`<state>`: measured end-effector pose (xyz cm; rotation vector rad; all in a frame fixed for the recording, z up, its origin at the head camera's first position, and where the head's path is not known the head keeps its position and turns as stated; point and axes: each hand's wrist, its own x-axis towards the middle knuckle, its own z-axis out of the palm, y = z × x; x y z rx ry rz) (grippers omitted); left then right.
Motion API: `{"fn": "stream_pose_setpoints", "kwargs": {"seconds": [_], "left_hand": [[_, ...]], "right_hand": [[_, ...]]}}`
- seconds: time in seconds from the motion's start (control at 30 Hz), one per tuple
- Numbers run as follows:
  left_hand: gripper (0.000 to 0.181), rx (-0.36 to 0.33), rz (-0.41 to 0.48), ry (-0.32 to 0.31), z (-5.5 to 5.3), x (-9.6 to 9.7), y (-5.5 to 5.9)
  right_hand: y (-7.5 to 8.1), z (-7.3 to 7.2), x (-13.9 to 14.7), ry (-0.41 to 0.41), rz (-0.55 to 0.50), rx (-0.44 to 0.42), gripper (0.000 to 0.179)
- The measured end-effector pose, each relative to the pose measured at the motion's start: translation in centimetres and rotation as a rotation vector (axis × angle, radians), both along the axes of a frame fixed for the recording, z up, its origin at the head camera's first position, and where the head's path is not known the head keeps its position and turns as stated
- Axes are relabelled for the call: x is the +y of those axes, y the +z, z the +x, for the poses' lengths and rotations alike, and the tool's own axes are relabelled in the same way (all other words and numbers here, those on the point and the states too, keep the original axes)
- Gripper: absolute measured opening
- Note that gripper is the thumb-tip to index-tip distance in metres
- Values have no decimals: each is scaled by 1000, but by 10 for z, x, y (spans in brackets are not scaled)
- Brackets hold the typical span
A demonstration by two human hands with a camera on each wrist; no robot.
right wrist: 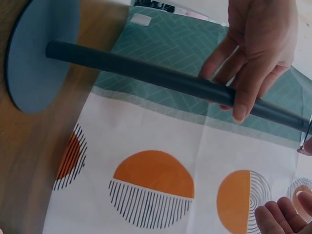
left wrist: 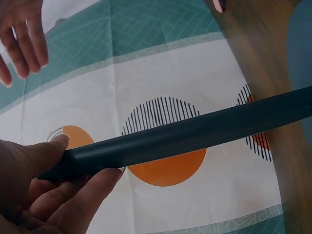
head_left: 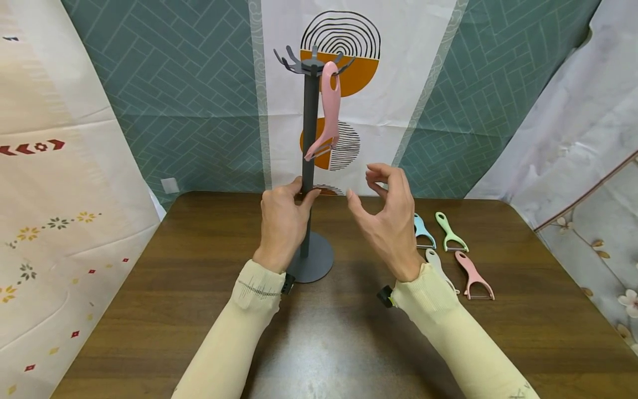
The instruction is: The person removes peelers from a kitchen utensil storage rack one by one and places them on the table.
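A dark grey stand point(head_left: 310, 111) with a round base and several hooks at its top stands upright on the table. My left hand point(head_left: 284, 221) grips its pole around mid-height, thumb and fingers on either side, as the left wrist view also shows on the pole point(left wrist: 161, 134). From a front hook hangs a pink peeler point(head_left: 330, 108), blade end down. My right hand point(head_left: 389, 221) is raised to the right of the pole, fingers bent loosely and thumb apart, holding nothing. In the right wrist view the left hand point(right wrist: 258, 53) wraps the pole above the base point(right wrist: 41, 53).
Right of the right hand, several peelers lie on the brown table point(head_left: 209, 288): a blue one point(head_left: 422, 230), a green one point(head_left: 451, 233), a white one point(head_left: 438, 266) partly behind the right wrist, and a pink one point(head_left: 473, 277). A patterned cloth point(head_left: 199, 111) hangs behind the table.
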<state>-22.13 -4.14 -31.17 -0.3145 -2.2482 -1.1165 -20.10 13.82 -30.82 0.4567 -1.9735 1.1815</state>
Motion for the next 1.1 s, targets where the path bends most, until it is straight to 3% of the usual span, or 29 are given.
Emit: {"fn": "stream_pose_setpoints", "kwargs": {"seconds": [0.8, 1.1], "left_hand": [[13, 23, -11, 12, 0, 1, 0], [13, 1, 11, 6, 0, 1, 1]], "right_hand": [[24, -3, -26, 37, -9, 56, 54], [33, -5, -35, 35, -31, 58, 58]]}}
